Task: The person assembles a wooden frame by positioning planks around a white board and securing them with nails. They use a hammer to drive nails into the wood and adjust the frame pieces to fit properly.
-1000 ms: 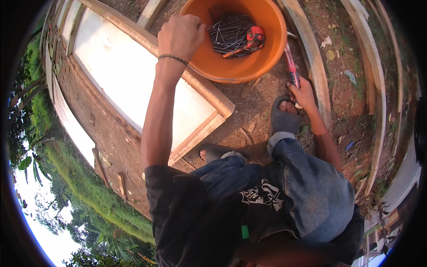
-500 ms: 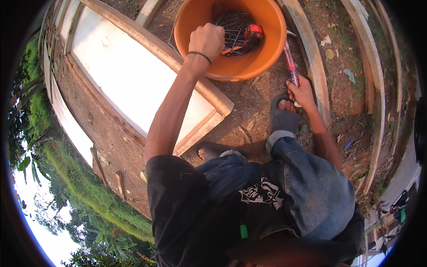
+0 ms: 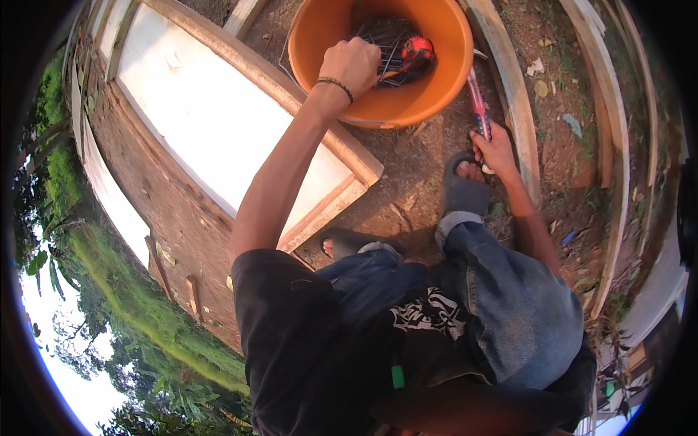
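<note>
An orange bucket point(image 3: 407, 110) stands ahead of me with a heap of nails point(image 3: 384, 38) inside. On the nails lies a red and black tape measure point(image 3: 417, 52). My left hand point(image 3: 352, 62), a dark bracelet at its wrist, reaches over the near left rim into the bucket. Its fingers are curled closed; their tips are hidden, so what they hold cannot be made out. Low on the right, my right hand point(image 3: 496, 148) is wrapped round the red and blue handle of a hammer point(image 3: 478, 102). The hammer's metal head is partly hidden beside the bucket.
A wood-framed white panel point(image 3: 218, 123) lies on the ground to the left, its corner close to the bucket. Long wooden boards point(image 3: 512, 94) run along the right. My sandalled feet point(image 3: 465, 190) stand on bare soil, and grass point(image 3: 153, 291) grows farther left.
My left hand has shifted slightly right, still closed over the nails. The bucket sits slightly higher and farther right in view. My right hand keeps its grip on the hammer.
</note>
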Available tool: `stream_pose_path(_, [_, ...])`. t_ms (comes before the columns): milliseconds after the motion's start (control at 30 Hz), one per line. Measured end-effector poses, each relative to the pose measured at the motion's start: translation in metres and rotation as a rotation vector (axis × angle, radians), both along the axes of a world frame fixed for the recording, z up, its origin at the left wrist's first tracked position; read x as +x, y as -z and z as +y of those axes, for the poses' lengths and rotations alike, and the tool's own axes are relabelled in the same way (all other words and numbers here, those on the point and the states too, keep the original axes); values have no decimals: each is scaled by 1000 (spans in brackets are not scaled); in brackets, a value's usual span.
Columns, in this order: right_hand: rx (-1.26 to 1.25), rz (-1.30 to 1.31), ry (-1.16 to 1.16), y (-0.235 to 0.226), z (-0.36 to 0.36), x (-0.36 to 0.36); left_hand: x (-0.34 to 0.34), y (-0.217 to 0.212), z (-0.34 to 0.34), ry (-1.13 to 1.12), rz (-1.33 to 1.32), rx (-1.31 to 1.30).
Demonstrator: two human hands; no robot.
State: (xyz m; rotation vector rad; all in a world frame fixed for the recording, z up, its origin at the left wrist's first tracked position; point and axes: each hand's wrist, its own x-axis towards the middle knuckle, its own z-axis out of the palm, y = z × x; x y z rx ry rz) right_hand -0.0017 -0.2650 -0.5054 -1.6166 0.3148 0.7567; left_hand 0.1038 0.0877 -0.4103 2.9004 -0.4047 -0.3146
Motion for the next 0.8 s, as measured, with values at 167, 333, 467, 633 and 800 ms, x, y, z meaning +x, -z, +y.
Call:
stream_pose_path(167, [-7, -6, 3, -3, 2, 1, 14, 2, 18, 127, -139, 91])
stream_pose_path(333, [-14, 1, 4, -4, 3, 2, 30, -11, 32, -23, -332, 75])
stream_pose_path(467, [-36, -31, -5, -3, 2, 1, 35, -31, 26, -45, -377, 72])
stream_pose_path(633, [-27, -28, -2, 1, 0, 1, 24, -62, 22, -124, -204, 82])
stream_pose_path(800, [-2, -10, 4, -2, 2, 1, 5, -55, 17, -158, 93, 51])
